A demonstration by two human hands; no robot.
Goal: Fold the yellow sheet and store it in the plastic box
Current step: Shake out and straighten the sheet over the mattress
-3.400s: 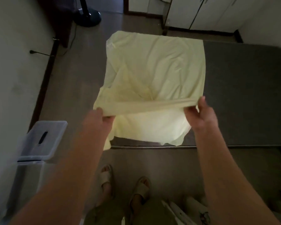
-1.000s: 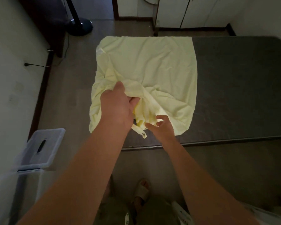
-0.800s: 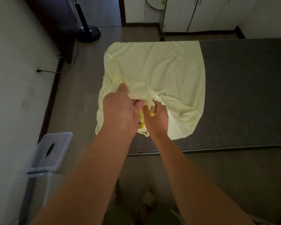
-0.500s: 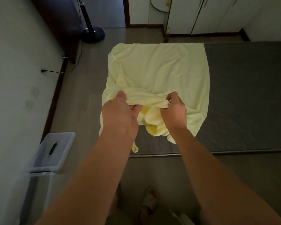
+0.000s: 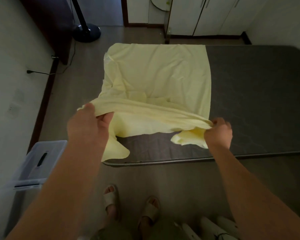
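A pale yellow fabric sheet lies spread over the left end of a dark grey mattress. The left grip and right grip, both bare hands, each clasp the sheet's near edge, which is lifted off the mattress and stretched between them. Loose folds hang below each grip. A translucent plastic box, with a dark handle slot in its lid, stands on the floor at lower left, beside the white wall. Pale open-toed sandals cover the person's feet. A dark round fan base and white cupboard doors stand beyond the mattress.
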